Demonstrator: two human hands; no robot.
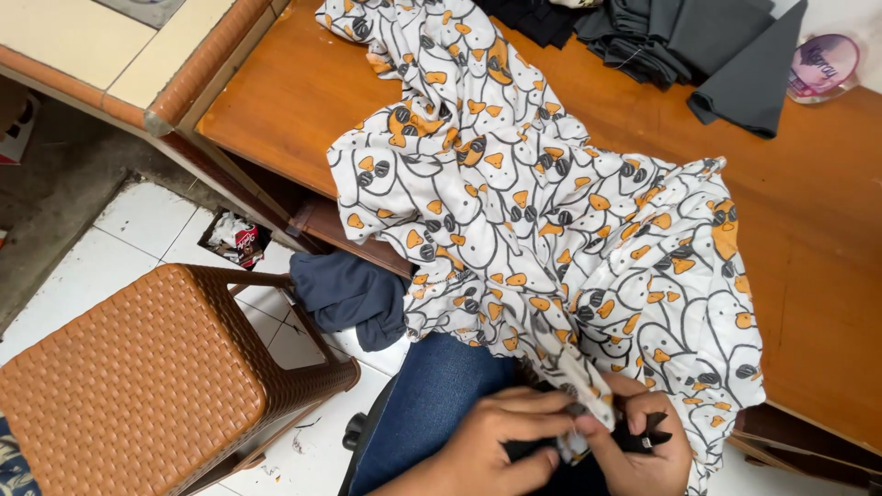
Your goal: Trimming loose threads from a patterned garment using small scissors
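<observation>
A white garment (542, 211) printed with orange-beaked ducks in dark glasses lies spread over the wooden table (303, 92) and hangs down onto my lap. At the bottom of the view my left hand (501, 441) pinches a narrow strip of this fabric near its hem. My right hand (643, 441) holds the same strip together with a small black tool (654, 432), probably thread snips. Both hands sit close together above my blue-jeaned leg (432, 395). The end of the strip between my fingers is partly hidden.
A brown woven plastic stool (147, 377) stands on the white tiled floor at the left. Dark blue cloth (354, 294) hangs under the table edge. Folded grey and black fabric (717, 46) and a round pink-lidded container (824, 66) sit at the table's far right.
</observation>
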